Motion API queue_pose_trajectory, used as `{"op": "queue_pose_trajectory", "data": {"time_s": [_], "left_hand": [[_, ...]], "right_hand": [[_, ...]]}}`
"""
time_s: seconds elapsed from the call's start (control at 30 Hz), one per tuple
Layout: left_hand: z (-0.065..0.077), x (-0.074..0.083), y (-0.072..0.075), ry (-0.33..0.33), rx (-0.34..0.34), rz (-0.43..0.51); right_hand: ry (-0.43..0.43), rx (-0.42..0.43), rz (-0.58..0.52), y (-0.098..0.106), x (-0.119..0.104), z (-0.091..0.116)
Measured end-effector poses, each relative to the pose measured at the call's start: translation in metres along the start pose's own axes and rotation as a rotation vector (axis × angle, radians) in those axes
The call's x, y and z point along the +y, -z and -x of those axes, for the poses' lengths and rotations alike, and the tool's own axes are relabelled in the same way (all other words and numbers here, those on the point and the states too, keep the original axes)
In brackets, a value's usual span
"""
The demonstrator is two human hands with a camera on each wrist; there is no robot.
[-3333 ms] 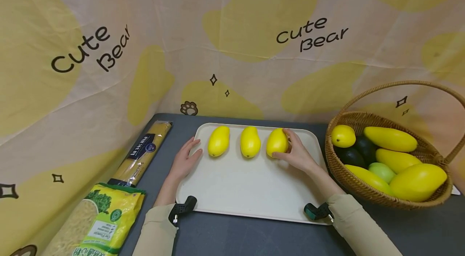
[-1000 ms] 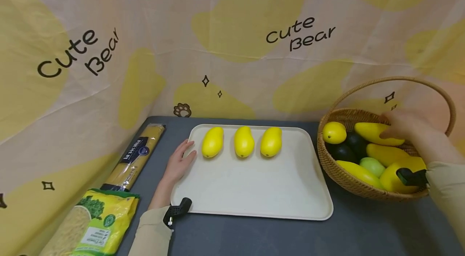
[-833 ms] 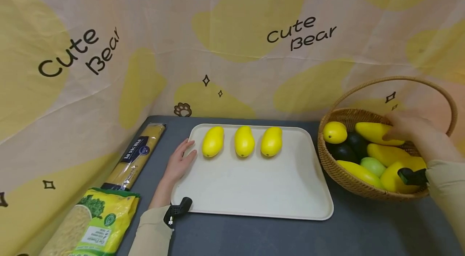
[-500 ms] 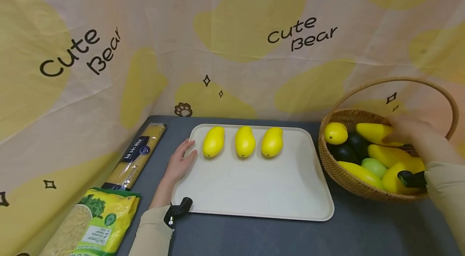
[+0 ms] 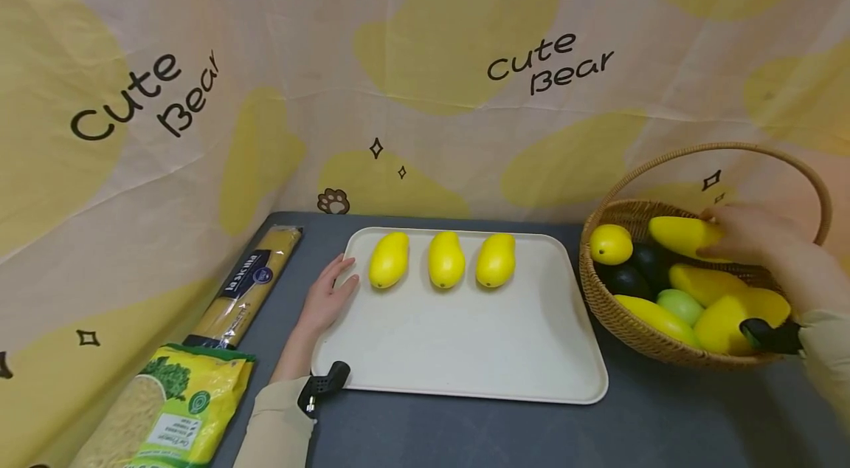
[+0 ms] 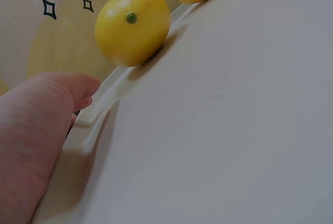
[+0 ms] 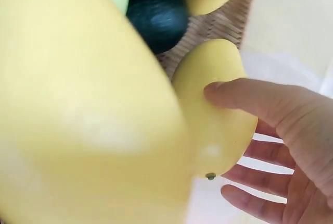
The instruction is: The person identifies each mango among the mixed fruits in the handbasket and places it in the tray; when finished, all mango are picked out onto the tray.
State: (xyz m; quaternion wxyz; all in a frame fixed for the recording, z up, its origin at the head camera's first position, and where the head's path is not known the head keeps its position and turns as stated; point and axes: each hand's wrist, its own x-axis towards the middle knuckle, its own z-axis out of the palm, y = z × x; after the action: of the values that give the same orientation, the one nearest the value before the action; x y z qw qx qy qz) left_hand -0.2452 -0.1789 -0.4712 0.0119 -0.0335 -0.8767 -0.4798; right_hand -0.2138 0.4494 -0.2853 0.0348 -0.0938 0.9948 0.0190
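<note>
Change noted: about three seconds ago your right hand (image 5: 764, 235) was on the rightmost of the three plump yellow mango-shaped fruits (image 5: 446, 259) at centre frame. That fruit now lies released, in a row with the other two along the upper edge of the off-white rectangular tray (image 5: 465, 350).

You now have the right hand inside the round-handled brown wicker basket (image 5: 617, 320), right side of the head view. It grips a long, smooth yellow fruit (image 5: 684, 235): thumb across one face, fingers behind, as the right wrist view shows. Against half a second ago, this fruit's left end sits slightly higher. Judgement: your hold has taken and lifting is beginning; whether the underside is clear of the basket, cannot tell.

Your left hand (image 5: 325, 300), left of centre, is unchanged: fingers relaxed and apart at the tray's left rim, grasping no fruit. The two hands are well apart.

Meaning for the work, as judged: placing the third fruit looks finished, and a further pick is under way. A pale green round fruit (image 5: 680, 305) remains in the basket, lower right of frame.
</note>
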Motion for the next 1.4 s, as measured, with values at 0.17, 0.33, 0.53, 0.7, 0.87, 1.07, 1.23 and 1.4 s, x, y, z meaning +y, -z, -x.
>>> {"op": "queue_pose_trajectory", "data": {"time_s": [0.17,0.33,0.53,0.7,0.87,1.07,1.23,1.4], "left_hand": [[0.0,-0.001,0.001,-0.01,-0.007,-0.001],[0.0,-0.002,0.001,-0.016,-0.004,-0.003],[0.0,-0.002,0.0,-0.006,-0.002,-0.008],[-0.001,-0.003,0.001,-0.007,0.001,-0.015],[-0.001,-0.002,0.0,-0.005,0.003,-0.013],[0.0,0.001,0.0,0.003,-0.004,0.005],[0.001,0.002,0.001,0.005,0.004,0.011],[0.0,0.002,0.0,0.002,0.012,0.014]], "right_hand": [[-0.029,0.069,-0.072,0.006,-0.016,0.012],[0.032,0.248,-0.133,0.0,-0.037,0.029],[-0.031,0.256,-0.313,-0.012,-0.055,0.046],[-0.151,0.2,-0.528,-0.015,-0.072,0.057],[-0.149,0.12,-0.917,-0.024,-0.089,0.06],[0.012,0.003,-1.408,-0.037,-0.113,0.059],[0.081,-0.112,-1.654,-0.043,-0.15,0.057],[0.007,-0.144,-1.756,-0.047,-0.192,0.056]]}}
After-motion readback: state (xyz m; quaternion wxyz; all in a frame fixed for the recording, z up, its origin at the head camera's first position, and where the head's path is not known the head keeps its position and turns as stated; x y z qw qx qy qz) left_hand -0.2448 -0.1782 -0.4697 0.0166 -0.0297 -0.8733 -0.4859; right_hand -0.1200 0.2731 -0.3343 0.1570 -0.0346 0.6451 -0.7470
